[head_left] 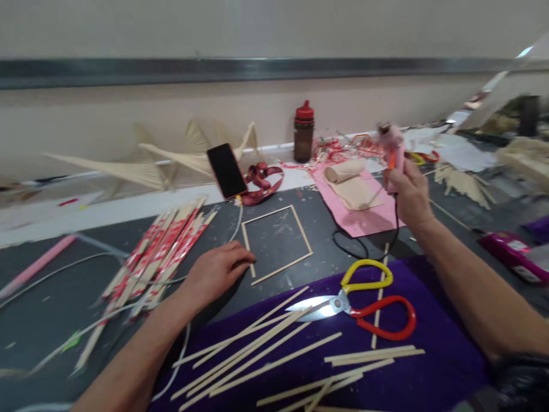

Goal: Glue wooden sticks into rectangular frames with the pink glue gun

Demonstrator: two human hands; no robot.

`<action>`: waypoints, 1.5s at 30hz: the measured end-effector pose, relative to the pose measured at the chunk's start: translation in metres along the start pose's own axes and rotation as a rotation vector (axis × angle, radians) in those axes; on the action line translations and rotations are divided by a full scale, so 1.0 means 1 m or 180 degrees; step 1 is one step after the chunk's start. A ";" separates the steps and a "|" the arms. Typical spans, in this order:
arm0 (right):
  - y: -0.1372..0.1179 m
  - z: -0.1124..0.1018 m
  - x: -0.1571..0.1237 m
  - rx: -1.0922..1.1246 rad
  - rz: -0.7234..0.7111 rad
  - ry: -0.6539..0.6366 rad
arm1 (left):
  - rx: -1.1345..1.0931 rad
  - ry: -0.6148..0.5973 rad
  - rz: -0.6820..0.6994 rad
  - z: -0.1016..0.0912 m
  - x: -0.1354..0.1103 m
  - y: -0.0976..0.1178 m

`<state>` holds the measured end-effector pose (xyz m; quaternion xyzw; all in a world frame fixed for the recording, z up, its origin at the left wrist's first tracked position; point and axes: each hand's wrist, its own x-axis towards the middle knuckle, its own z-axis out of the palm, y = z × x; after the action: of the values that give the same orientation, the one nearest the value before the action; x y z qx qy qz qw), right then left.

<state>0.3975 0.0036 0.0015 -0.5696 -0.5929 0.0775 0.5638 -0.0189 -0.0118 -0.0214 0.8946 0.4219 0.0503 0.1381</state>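
A square frame of thin wooden sticks (pixel 302 229) lies on the dark tabletop, its lower left corner slightly apart. My left hand (pixel 221 270) rests beside it, fingertips pinched together on the left stick near that corner. In my right hand (pixel 412 197) is a pink hot glue gun (pixel 395 150), raised over the table with its nozzle pointing up and away. From its handle a black cord (pixel 397 217) hangs down. Scissors with one yellow and one red handle (pixel 338 303) lie partly open on a purple cloth (pixel 433 297), among several loose wooden sticks (pixel 274 366).
Left of my hand lie wrapped stick bundles (pixel 160 252) with a white cable (pixel 124 309) across them. A phone (pixel 227 170), a red-capped bottle (pixel 304 134) and twisted stick models (pixel 124 170) stand along the wall. Pink paper (pixel 355 223) lies below the glue gun.
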 end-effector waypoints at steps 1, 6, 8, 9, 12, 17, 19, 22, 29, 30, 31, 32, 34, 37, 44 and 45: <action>-0.008 0.005 -0.003 0.0478 0.0139 -0.0019 | -0.0004 0.0004 -0.0025 0.000 0.000 0.001; -0.052 0.031 -0.025 0.1561 0.1068 -0.0777 | -0.0013 0.0063 -0.0079 0.003 -0.002 0.004; -0.067 0.041 -0.036 0.1831 0.1327 -0.1164 | -0.0012 0.0065 -0.0065 0.003 -0.002 0.004; -0.072 0.046 -0.041 0.1922 0.1448 -0.1406 | -0.0015 0.0070 -0.0056 0.004 -0.002 0.004; -0.083 0.057 -0.053 0.1968 0.1714 -0.1998 | -0.0031 0.0080 -0.0036 0.004 -0.001 0.003; -0.091 0.067 -0.063 0.1822 0.1462 -0.2408 | -0.0022 0.0083 -0.0097 0.002 0.000 0.005; -0.094 0.068 -0.064 0.1650 0.1232 -0.2640 | -0.0005 0.0076 -0.0109 0.002 0.000 0.007; -0.096 0.067 -0.066 0.1260 0.0825 -0.3007 | 0.0000 0.0088 -0.0109 0.001 -0.001 0.009; -0.089 0.063 -0.080 0.0436 0.0239 -0.3340 | -0.0057 0.0184 -0.0062 0.003 -0.003 0.009; -0.088 0.062 -0.082 0.0353 0.0198 -0.3382 | -0.0053 0.0203 -0.0063 0.004 -0.004 0.009; -0.088 0.062 -0.084 0.0280 0.0159 -0.3397 | -0.0044 0.0211 -0.0069 0.004 -0.004 0.009; -0.088 0.062 -0.085 0.0201 0.0123 -0.3374 | -0.0031 0.0213 -0.0081 0.005 -0.004 0.010; -0.088 0.064 -0.087 0.0005 0.0059 -0.3220 | -0.0016 0.0200 -0.0093 0.005 -0.004 0.011; -0.090 0.072 -0.087 -0.0217 -0.0046 -0.3038 | -0.0027 0.0195 -0.0055 0.004 -0.005 0.012; -0.088 0.090 -0.086 -0.0056 -0.0117 -0.3314 | -0.0031 0.0078 -0.0112 0.000 -0.005 0.013; -0.087 0.091 -0.086 -0.0046 -0.0104 -0.3342 | -0.0045 0.0078 -0.0112 0.001 -0.004 0.012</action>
<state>0.2529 -0.0417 -0.0162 -0.4486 -0.8050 0.3397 0.1880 -0.0123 -0.0228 -0.0182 0.8854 0.4389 0.0618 0.1402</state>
